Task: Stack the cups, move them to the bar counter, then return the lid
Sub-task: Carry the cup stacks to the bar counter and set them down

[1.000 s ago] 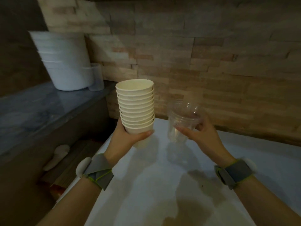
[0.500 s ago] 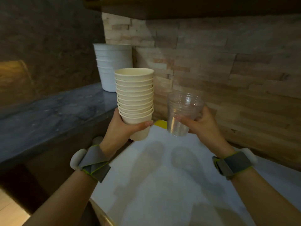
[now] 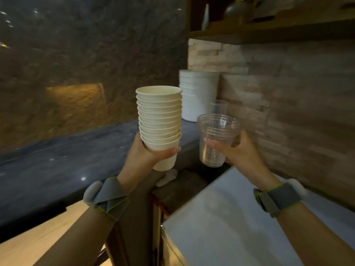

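A dark grey marbled stone counter (image 3: 57, 166) carries a stack of white plastic tubs (image 3: 198, 93) beside a clear plastic cup (image 3: 219, 106).

Your arms are bare, with no sleeves showing. Each wrist carries a grey fabric band edged in bright yellow-green. The left band (image 3: 108, 198) folds over itself in angled flaps, with a rounded white pod at its outer side. The right band (image 3: 279, 197) has a similar white pod.
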